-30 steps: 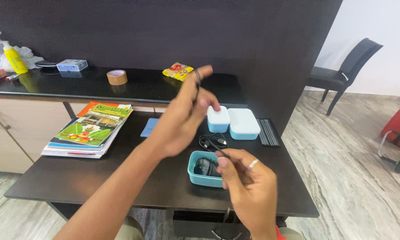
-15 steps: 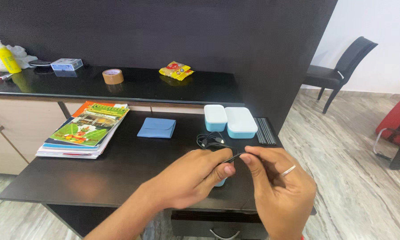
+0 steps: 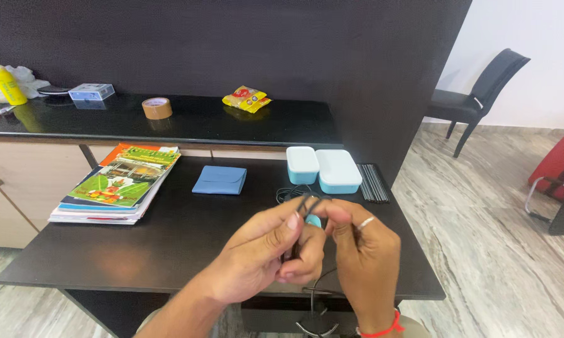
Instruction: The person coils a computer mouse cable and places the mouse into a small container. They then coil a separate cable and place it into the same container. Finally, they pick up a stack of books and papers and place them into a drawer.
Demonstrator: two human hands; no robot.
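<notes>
Hands meet close together over the near edge of the dark worktop (image 3: 169,244). Your left hand (image 3: 266,250) has its fingers curled round a thin black cable (image 3: 307,203), pinching a small loop of it between thumb and forefinger. Your right hand (image 3: 363,250) closes on the same cable just beside it, fingertips almost touching the left ones. A length of cable hangs down below both hands past the worktop's front edge, so the two-handed hold looks meant to keep the loop tight while the slack dangles free.

Directly behind your grip, a sliver of teal container (image 3: 313,220) shows between the fingers; whatever it holds is hidden. Just beyond that lies a loose black coil of cord (image 3: 288,193). Further back stand two lidded light-blue boxes (image 3: 324,169) side by side, with a bundle of black sticks (image 3: 374,183) to their right near the worktop's edge. To the far left of your hands are a blue pouch (image 3: 219,179) and a stack of colourful books (image 3: 116,184).

Bare worktop spreads to the left of your grip. To the right, the edge is near, with tiled floor (image 3: 495,250) beyond it.
</notes>
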